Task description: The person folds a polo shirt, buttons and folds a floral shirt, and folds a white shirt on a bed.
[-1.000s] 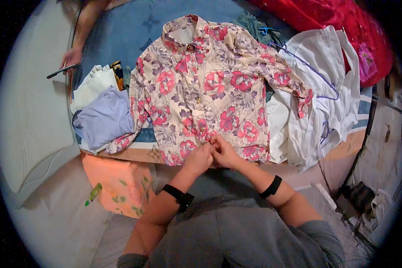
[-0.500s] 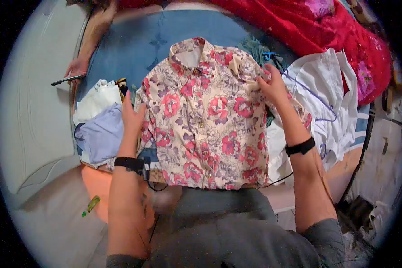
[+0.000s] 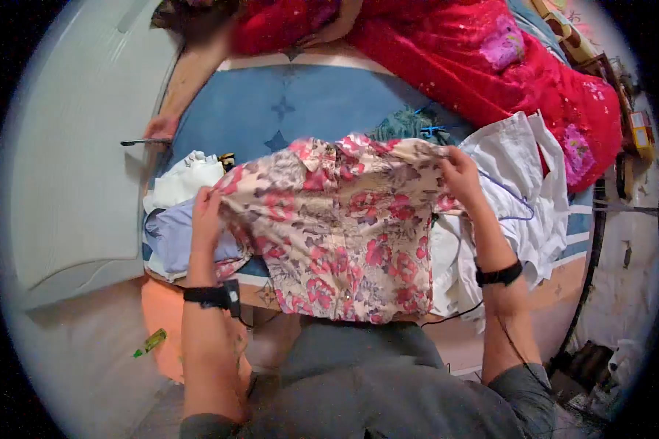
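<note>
A cream floral shirt (image 3: pixel 344 234) with red and purple flowers spreads between my two hands, its buttoned front facing up. My left hand (image 3: pixel 206 216) pinches it at one shoulder, and my right hand (image 3: pixel 460 175) grips the opposite shoulder. The collar end is blurred and tipped away from me; the hem lies at the bed's near edge. Beside my left hand are a folded light blue garment (image 3: pixel 174 238) and a white folded garment (image 3: pixel 190 178). White garments (image 3: pixel 516 161) with a purple hanger (image 3: pixel 516 197) lie to the right of my right hand.
Another person lies at the far side of the bed (image 3: pixel 249 99), a hand (image 3: pixel 162 129) holding a phone (image 3: pixel 145 142). A red flowered blanket (image 3: pixel 447 66) covers the back right. Dark green cloth (image 3: pixel 403 126) with a blue hanger (image 3: pixel 436 131) lies beyond the shirt. The white headboard (image 3: pixel 73 183) stands left.
Both hands have closed on the shirt's shoulders. The shirt's upper part has lifted and its collar has folded toward me. The view has tilted, showing more of the person at the back.
</note>
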`<control>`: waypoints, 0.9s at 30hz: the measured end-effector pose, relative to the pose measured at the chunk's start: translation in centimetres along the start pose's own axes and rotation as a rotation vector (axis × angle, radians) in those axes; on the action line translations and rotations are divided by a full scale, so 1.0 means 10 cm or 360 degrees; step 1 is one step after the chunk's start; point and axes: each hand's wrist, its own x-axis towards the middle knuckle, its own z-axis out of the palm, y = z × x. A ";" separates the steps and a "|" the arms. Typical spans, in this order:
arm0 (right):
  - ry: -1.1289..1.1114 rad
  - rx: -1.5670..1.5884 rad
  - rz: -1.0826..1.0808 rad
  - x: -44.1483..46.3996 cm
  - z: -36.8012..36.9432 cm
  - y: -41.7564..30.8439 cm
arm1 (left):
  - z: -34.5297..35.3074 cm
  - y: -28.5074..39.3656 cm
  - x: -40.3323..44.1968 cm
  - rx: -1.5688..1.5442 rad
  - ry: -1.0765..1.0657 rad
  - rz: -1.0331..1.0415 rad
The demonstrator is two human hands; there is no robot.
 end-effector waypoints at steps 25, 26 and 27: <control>-0.0352 0.0309 -0.0549 -2.31 -1.63 -2.22 | -1.17 2.16 -2.15 0.0158 -0.0431 0.0607; -0.0358 0.0230 -0.0414 -2.36 -1.51 -2.00 | -1.15 1.78 -2.18 0.0171 -0.0394 0.0421; -0.0343 0.0188 -0.0242 -2.42 -1.36 -1.75 | -1.06 1.45 -2.23 0.0156 -0.0375 0.0069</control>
